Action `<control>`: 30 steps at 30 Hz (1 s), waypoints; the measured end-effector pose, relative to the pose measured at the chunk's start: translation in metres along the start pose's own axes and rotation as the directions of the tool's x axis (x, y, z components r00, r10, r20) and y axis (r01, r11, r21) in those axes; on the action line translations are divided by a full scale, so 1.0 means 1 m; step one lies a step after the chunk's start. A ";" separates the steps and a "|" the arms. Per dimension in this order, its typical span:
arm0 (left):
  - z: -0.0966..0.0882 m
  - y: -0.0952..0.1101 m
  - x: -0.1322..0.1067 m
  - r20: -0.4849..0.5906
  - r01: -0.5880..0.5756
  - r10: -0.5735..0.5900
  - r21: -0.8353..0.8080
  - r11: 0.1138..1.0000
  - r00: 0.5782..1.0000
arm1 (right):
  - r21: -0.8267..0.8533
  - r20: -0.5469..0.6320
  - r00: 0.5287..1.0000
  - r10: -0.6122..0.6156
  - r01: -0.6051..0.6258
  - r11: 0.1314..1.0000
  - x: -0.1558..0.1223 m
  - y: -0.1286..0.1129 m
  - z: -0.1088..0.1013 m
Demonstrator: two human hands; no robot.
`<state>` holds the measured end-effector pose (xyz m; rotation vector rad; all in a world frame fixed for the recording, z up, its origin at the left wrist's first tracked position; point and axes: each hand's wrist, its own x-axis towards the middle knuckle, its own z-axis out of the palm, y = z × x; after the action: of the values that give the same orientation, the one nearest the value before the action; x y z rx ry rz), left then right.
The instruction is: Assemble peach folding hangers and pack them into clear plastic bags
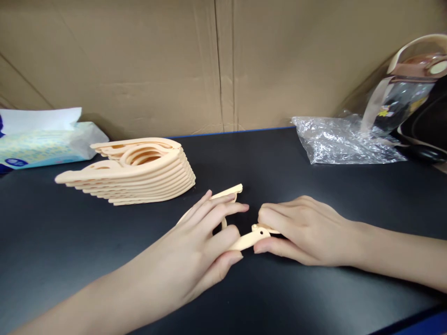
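Observation:
My left hand [206, 237] lies over a cream plastic hanger-like piece [246, 239], thumb and index finger pinching its near arm while the other fingers stretch across its far arm. The near arm ends in a rounded tip with a small dark hole. At that tip, my right hand [303, 230] is closed, its fingers and thumb gripping a small cream plastic part [267, 228] that meets the arm. Most of this part is hidden by the fingers. Beyond my left hand, a nested stack of cream plastic hanger-like pieces [157, 179] rests on the table.
The black tabletop [272, 298] has a blue edge. A tissue pack [45, 144] lies at the left. Crinkled clear plastic bag [335, 142] and a clear bottle with a handle [407, 102] are at the right. Cardboard [146, 65] stands behind the table.

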<state>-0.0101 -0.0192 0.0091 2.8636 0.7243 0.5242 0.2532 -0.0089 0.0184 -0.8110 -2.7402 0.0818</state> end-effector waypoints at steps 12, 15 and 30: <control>0.005 -0.005 0.000 -0.033 0.028 -0.028 -0.001 1.000 0.999 | 0.019 -0.014 0.997 0.071 -0.071 0.997 -0.003 0.005 0.005; 0.005 -0.006 -0.001 -0.025 0.029 -0.029 -0.001 1.000 0.999 | -0.093 -0.057 0.998 0.005 -0.010 0.996 -0.004 0.005 0.006; 0.000 -0.007 0.000 -0.038 0.064 -0.065 -0.033 0.997 0.997 | -0.253 -0.203 0.973 -0.106 0.052 0.966 -0.004 -0.003 0.001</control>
<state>-0.0133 -0.0129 0.0079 2.7970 0.8044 0.5795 0.2548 -0.0132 0.0167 -0.7219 -2.6026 -0.3505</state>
